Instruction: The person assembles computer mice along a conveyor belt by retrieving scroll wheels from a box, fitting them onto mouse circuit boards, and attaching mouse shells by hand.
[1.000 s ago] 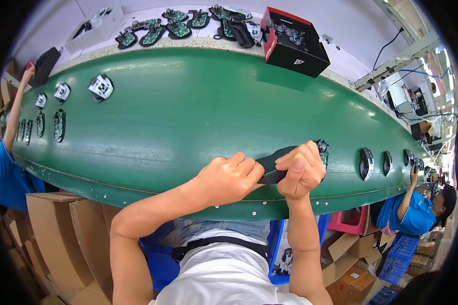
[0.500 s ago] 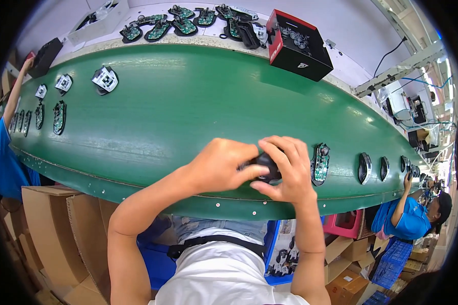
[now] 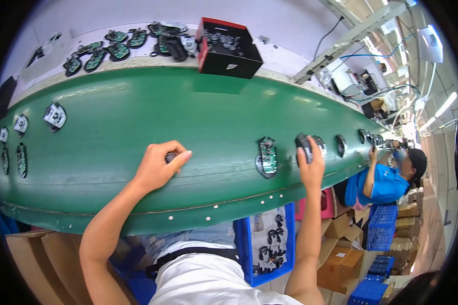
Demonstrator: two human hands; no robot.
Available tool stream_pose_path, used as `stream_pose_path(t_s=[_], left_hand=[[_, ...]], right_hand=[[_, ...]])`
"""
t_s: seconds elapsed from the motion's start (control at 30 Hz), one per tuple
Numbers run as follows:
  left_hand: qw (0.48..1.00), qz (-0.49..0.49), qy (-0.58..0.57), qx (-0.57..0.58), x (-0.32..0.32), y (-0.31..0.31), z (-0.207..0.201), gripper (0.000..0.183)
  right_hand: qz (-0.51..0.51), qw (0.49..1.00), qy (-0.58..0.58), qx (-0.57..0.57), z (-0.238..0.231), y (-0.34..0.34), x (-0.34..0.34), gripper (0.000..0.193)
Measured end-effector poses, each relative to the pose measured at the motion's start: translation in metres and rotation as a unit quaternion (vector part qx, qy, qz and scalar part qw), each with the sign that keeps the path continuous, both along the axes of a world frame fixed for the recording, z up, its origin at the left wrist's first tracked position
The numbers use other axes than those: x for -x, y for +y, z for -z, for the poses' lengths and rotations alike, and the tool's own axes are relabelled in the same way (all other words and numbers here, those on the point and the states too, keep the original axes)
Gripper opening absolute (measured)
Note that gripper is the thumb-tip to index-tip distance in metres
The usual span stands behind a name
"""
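My right hand (image 3: 313, 170) is closed around a black computer mouse (image 3: 303, 146), low over the green belt on the right. Fingers curled, my left hand (image 3: 160, 166) holds a small dark part (image 3: 171, 156); most of it is hidden, so its kind cannot be told. Between the hands an opened mouse base (image 3: 267, 157) with a green circuit board lies on the belt, nearer the right hand. Just beyond the held mouse sits a dark and silver mouse shell (image 3: 318, 144), partly covered by the fingers.
The green belt (image 3: 203, 112) carries white-and-black shells (image 3: 55, 117) and boards (image 3: 22, 160) at left. Along the back ledge stand several board assemblies (image 3: 118, 51) and a black-and-red box (image 3: 231, 68) of small parts. A co-worker in blue (image 3: 374, 185) works at right. A blue crate (image 3: 288, 264) sits below.
My hands, together on a black object before, have moved apart. The right one is now past the circuit board with the mouse; the left holds a small dark part. The view has swung right.
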State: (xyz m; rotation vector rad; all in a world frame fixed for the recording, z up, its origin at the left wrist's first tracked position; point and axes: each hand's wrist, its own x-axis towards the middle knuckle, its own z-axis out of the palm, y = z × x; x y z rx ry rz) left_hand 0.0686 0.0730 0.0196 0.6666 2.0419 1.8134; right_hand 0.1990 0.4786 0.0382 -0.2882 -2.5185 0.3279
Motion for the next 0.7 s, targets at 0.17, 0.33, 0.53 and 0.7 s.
stream_pose_path(t_s=[0.17,0.33,0.53,0.7], left_hand=[[0.992,-0.005,0.119,0.033,-0.003,0.001,0.014,0.023],[0.992,-0.002,0.114,0.045,-0.001,0.004,0.017,0.023],[0.993,-0.004,0.112,0.030,-0.003,0.008,0.016,0.024],[0.996,-0.006,0.078,0.029,-0.004,0.009,0.015,0.023]], right_hand=[[0.031,0.999,-0.026,0.005,0.040,0.004,0.009,0.050],[0.035,0.999,0.012,0.005,0.051,0.016,0.013,0.048],[0.008,0.999,0.032,0.031,0.051,0.020,0.009,0.047],[-0.015,0.999,0.021,0.029,0.047,0.019,0.006,0.045]])
